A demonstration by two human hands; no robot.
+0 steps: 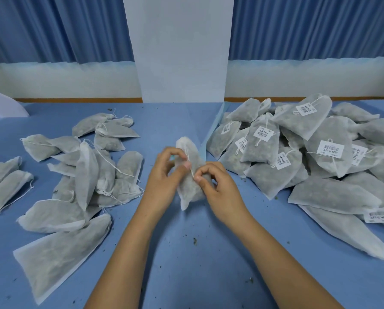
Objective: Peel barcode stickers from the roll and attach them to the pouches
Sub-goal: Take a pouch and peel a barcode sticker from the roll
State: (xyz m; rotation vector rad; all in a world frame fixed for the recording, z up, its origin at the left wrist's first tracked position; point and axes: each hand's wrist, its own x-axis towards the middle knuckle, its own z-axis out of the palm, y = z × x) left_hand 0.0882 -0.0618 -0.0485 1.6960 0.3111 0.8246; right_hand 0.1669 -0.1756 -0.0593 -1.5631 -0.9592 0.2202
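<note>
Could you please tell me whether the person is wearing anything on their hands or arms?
Nothing that shows. The left hand and right hand are bare: no gloves, rings or bracelets, nails short. The left forearm and right forearm are bare too, with no sleeve or watch in view.

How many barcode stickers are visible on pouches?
8 barcode stickers on the right pile: one on top, six across its middle, one at the near edge. Others may be hidden.

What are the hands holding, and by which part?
One pouch, held by both hands. The left hand grips its left side at mid-height, thumb on the front. The right hand appears to pinch the lower end of its drawstring.
</note>
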